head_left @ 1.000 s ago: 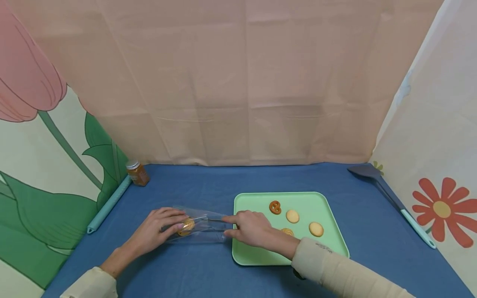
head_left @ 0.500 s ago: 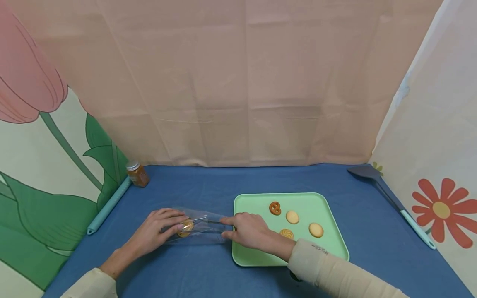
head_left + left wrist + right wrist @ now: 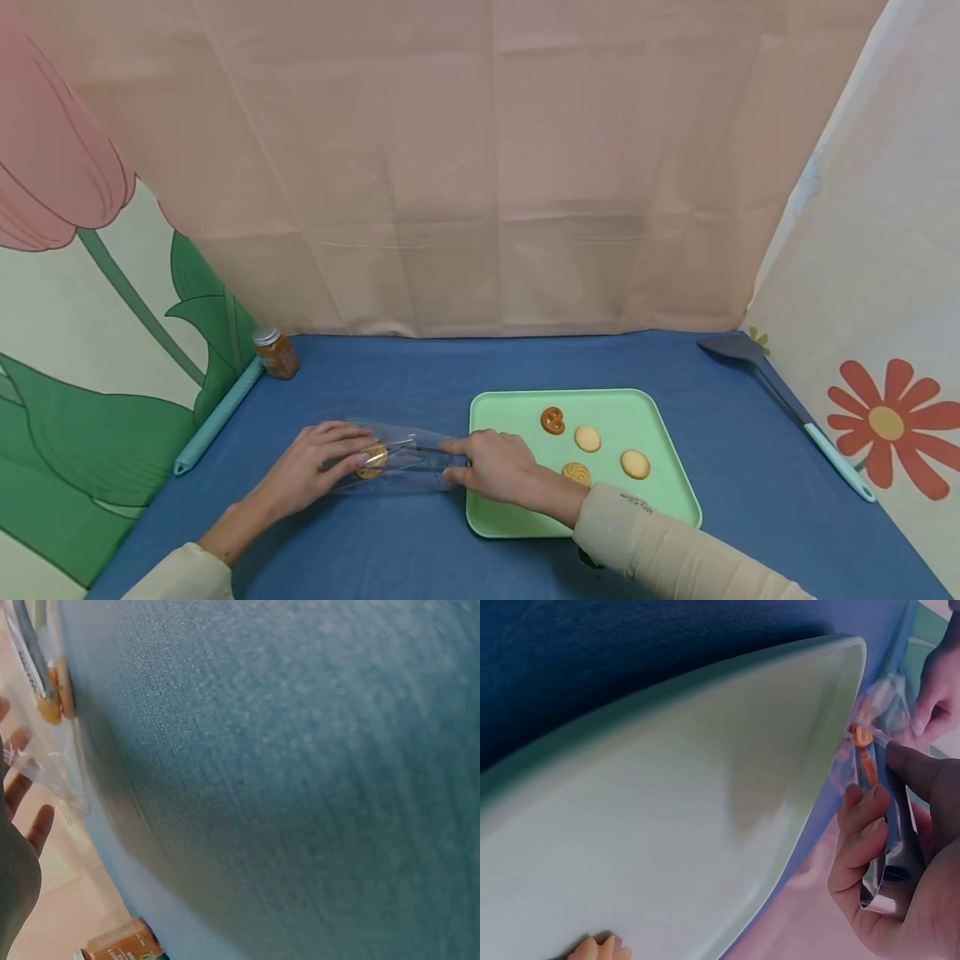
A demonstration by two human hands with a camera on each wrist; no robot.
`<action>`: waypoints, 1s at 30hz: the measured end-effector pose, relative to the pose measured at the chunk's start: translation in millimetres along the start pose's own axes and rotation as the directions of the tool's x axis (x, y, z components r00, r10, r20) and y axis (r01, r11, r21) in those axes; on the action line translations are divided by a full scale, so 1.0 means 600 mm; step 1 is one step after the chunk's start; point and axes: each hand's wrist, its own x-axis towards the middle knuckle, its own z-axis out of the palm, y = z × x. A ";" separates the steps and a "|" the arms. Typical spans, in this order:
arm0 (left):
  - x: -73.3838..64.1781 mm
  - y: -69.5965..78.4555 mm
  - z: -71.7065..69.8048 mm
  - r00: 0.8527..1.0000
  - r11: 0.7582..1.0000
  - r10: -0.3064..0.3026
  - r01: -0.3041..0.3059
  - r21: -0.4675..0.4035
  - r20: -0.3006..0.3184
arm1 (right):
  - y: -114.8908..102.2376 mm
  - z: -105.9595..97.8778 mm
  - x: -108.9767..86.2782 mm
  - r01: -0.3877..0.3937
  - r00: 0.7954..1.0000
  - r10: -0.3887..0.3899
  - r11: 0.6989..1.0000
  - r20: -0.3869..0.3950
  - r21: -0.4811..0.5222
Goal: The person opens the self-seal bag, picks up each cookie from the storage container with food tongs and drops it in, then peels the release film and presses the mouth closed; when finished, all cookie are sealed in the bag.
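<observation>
My left hand holds a clear plastic bag just left of the tray, thumb and fingers at its far-left part. Inside the bag lies a round golden cookie, partly behind the thumb. Metal tongs are gripped in my right hand, their arms reaching leftward into the bag's mouth. In the left wrist view, the tongs' toothed tip meets the cookie through the film. The right palm hides the tongs' rear end in the head view.
The green tray bears a pretzel, a swirl cookie and two plain biscuits. A spice jar and turquoise roll lie far left. A grey-headed spatula lies along the right wall.
My right hand has shifted slightly left with the tongs, and its forearm uncovers more of the swirl cookie. The left hand and bag stay nearly still.
</observation>
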 end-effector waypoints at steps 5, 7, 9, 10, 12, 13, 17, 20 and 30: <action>0.000 -0.001 0.000 1.000 1.000 0.002 -0.002 -0.001 0.000 | 0.000 0.001 0.002 -0.007 1.000 0.007 1.000 0.002 0.006; -0.001 0.000 0.000 1.000 1.000 0.000 0.000 0.000 0.002 | 0.000 0.002 0.002 -0.008 1.000 0.008 1.000 0.000 0.007; -0.001 0.001 0.000 1.000 1.000 0.000 0.000 0.003 0.004 | 0.000 0.003 0.003 -0.012 1.000 0.012 1.000 0.001 0.001; -0.002 0.000 0.000 1.000 1.000 0.000 0.000 0.004 0.005 | 0.000 0.003 0.004 -0.014 1.000 0.014 1.000 0.000 -0.002; -0.002 0.001 0.000 1.000 1.000 -0.001 0.001 0.004 0.004 | 0.000 0.003 0.004 -0.016 1.000 0.016 1.000 -0.004 -0.009; -0.002 0.000 0.001 1.000 1.000 0.001 -0.001 0.004 0.001 | 0.000 0.003 0.004 -0.016 1.000 0.016 1.000 -0.008 -0.015; -0.002 0.000 0.001 1.000 1.000 0.008 -0.008 0.002 -0.009 | -0.002 -0.001 0.003 -0.013 1.000 0.013 1.000 -0.011 -0.024; -0.001 0.000 0.001 1.000 1.000 0.005 -0.005 0.003 -0.005 | -0.004 -0.006 -0.001 -0.015 1.000 0.015 1.000 -0.004 -0.026; 0.001 -0.002 0.002 1.000 1.000 0.010 -0.010 0.007 -0.013 | 0.000 -0.022 -0.024 -0.021 1.000 0.021 0.999 0.002 -0.024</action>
